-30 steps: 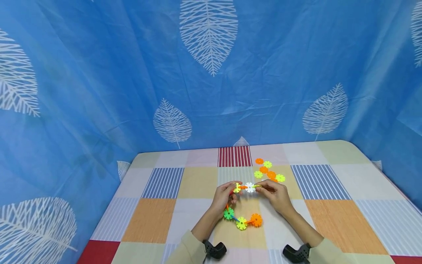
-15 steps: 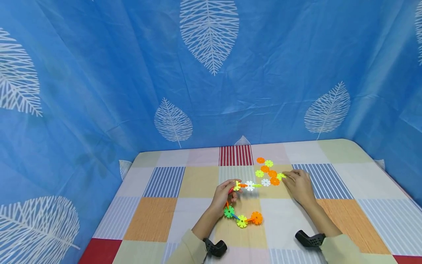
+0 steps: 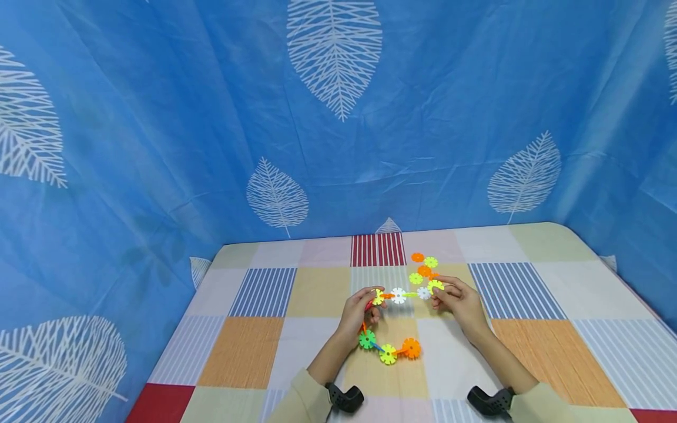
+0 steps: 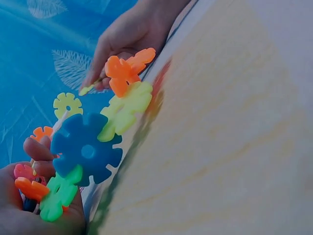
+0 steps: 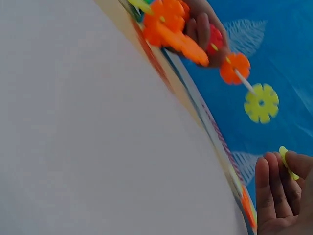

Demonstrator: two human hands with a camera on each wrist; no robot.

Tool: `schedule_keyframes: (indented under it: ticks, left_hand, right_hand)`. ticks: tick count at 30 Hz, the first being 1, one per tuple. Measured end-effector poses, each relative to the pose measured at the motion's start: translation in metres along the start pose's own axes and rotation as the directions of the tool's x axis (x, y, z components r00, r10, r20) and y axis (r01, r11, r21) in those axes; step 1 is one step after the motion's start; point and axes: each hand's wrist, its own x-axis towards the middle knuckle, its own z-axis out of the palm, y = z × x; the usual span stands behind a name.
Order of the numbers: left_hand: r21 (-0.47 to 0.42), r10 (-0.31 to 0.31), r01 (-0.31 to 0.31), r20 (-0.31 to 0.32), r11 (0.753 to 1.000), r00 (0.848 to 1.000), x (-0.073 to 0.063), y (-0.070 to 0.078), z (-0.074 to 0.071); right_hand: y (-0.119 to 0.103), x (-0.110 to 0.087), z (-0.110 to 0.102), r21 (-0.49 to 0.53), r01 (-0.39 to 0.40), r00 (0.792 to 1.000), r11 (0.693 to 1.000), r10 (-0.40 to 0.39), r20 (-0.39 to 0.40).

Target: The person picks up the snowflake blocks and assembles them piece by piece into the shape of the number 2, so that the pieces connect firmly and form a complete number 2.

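My left hand grips a chain of slotted snowflake discs, pinching it near a yellow disc. To the right the chain runs through a white disc to an edge-on yellow-green disc. Its other end hangs below the hand, with a green disc, a blue disc, a yellow disc and orange discs. Between thumb and fingers my right hand pinches a separate yellow-green disc, apart from the chain's end. Part of the chain is hidden by the left hand.
Beyond the hands lie several loose discs, among them a white disc, an orange disc and a yellow disc. A patchwork cloth covers the table. Blue leaf-patterned curtain surrounds the back and sides.
My right hand left the chain's end, reached right to the loose discs, took a yellow-green one and came back left with it. The left hand has barely moved.
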Motion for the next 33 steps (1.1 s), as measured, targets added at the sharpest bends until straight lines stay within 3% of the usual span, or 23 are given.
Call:
schedule_keyframes:
  ticks: [3,12,21,33]
  left_hand:
    - [-0.001,0.005,-0.005,-0.008,1.000,1.000,0.000,0.000,0.000]
    - [0.031,0.000,0.000,-0.012,1.000,1.000,-0.001,-0.001,0.001]
    - [0.031,0.017,-0.017,-0.019,0.999,1.000,0.000,-0.004,0.002]
    - [0.078,0.067,-0.071,0.048,0.994,0.997,0.001,-0.005,0.001]
  right_hand:
    - [-0.001,-0.002,0.009,0.057,-0.009,0.999,0.998,0.007,0.037]
    - [-0.002,-0.006,0.016,0.049,-0.017,0.996,0.999,0.013,0.093]
    - [-0.001,-0.009,0.018,0.044,-0.020,0.997,0.999,0.017,0.075]
    - [0.001,-0.010,0.021,0.066,-0.029,0.994,0.997,0.022,0.106]
